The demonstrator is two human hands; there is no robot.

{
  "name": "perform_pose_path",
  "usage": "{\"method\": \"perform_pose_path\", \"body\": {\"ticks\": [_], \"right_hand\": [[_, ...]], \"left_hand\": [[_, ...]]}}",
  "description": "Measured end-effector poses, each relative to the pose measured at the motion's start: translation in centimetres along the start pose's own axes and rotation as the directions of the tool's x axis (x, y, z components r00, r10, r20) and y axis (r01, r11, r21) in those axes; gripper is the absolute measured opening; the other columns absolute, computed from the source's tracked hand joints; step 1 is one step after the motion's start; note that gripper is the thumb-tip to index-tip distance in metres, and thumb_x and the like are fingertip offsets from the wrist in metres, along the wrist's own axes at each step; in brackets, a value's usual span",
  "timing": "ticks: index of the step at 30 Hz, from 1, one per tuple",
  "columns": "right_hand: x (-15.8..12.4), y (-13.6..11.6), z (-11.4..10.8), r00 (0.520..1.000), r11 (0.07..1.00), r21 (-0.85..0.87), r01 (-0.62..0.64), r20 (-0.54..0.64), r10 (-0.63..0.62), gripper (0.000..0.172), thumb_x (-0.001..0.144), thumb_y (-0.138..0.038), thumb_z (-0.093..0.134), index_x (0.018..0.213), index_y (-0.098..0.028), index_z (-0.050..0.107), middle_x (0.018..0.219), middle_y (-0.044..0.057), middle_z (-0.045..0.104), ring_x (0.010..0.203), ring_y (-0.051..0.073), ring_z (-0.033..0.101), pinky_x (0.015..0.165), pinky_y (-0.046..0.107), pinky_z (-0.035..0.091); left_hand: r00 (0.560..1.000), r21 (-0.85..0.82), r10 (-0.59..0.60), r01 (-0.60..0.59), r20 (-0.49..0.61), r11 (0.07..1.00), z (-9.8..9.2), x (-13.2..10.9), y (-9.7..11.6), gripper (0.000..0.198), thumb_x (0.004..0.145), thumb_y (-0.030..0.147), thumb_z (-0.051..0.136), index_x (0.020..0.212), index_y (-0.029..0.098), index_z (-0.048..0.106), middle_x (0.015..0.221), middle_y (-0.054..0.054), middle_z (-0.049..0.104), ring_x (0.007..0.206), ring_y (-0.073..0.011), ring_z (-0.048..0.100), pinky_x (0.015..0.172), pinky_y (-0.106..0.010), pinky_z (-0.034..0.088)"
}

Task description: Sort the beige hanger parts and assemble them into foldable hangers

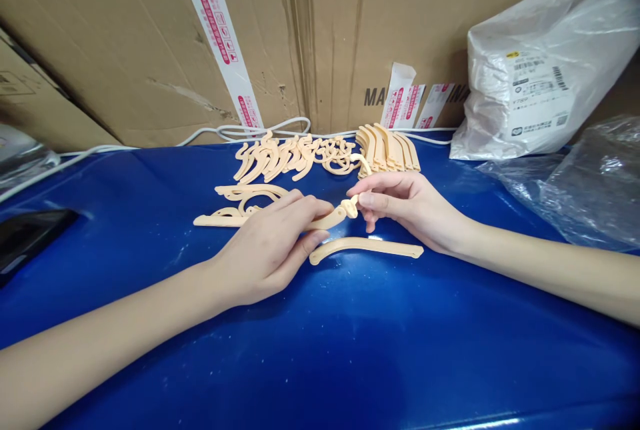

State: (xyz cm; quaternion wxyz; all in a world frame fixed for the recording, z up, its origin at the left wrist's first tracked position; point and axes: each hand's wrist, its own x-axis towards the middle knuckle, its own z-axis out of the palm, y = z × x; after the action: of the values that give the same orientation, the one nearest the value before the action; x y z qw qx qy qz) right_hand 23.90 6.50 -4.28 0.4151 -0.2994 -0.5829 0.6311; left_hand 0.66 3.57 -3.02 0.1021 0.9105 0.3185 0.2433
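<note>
My left hand [273,243] is closed around a cream-coloured plastic hanger arm [330,219], thumb below and fingers above, with the holed end sticking out to the right. Between the thumb and fingertips of my right hand [405,207] is a small cream hanger hook [352,208]. Its lower end meets the tip of the hanger arm; whether the two are joined I cannot tell. Just below my hands, a loose curved hanger arm [367,248] lies on the blue table. Left of them, partly covered by my left hand, rest several cream hanger pieces [250,190].
Along the back lie a row of small curved pieces [280,155] and a stack of hanger arms [387,149]. A white cable [205,131] runs behind them, before a cardboard box [150,50]. A plastic bag [535,83] stands back right; a black object [35,237] sits left.
</note>
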Motion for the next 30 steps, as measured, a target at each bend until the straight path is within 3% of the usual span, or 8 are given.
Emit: {"method": "perform_pose_path", "body": {"ticks": [9, 19, 30], "right_hand": [[-0.12, -0.13, 0.03, 0.997, 0.999, -0.033, 0.026, 0.078, -0.023, 0.008, 0.082, -0.023, 0.073, 0.087, -0.017, 0.072, 0.073, -0.002, 0.066, 0.06, 0.007, 0.059, 0.06, 0.02, 0.053], [-0.2, -0.09, -0.07, 0.993, 1.0, -0.004, -0.012, 0.12, 0.012, 0.007, 0.084, -0.023, 0.07, 0.087, -0.016, 0.068, 0.074, -0.002, 0.063, 0.063, 0.008, 0.058, 0.063, 0.022, 0.051], [-0.05, 0.11, -0.39, 0.984, 1.0, -0.014, 0.022, 0.177, -0.019, 0.006, 0.087, -0.021, 0.067, 0.088, -0.015, 0.067, 0.072, -0.002, 0.061, 0.062, 0.007, 0.055, 0.063, 0.021, 0.047]], "left_hand": [[0.999, -0.032, 0.017, -0.016, 0.027, 0.999, 0.31, -0.21, -0.03, 0.015, 0.099, 0.02, 0.036, 0.106, 0.02, 0.05, 0.09, -0.002, 0.063, 0.074, -0.0156, 0.057, 0.063, -0.029, 0.041], [0.998, -0.036, -0.014, 0.016, 0.069, 0.999, 0.3, -0.21, 0.16, 0.021, 0.1, 0.022, 0.034, 0.108, 0.019, 0.054, 0.087, -0.001, 0.064, 0.07, -0.0152, 0.057, 0.063, -0.029, 0.042], [0.993, 0.028, 0.111, -0.11, -0.035, 0.994, 0.72, -0.42, -0.59, 0.022, 0.101, 0.019, 0.038, 0.117, 0.019, 0.053, 0.093, 0.0, 0.067, 0.076, -0.0131, 0.062, 0.064, -0.024, 0.044]]}}
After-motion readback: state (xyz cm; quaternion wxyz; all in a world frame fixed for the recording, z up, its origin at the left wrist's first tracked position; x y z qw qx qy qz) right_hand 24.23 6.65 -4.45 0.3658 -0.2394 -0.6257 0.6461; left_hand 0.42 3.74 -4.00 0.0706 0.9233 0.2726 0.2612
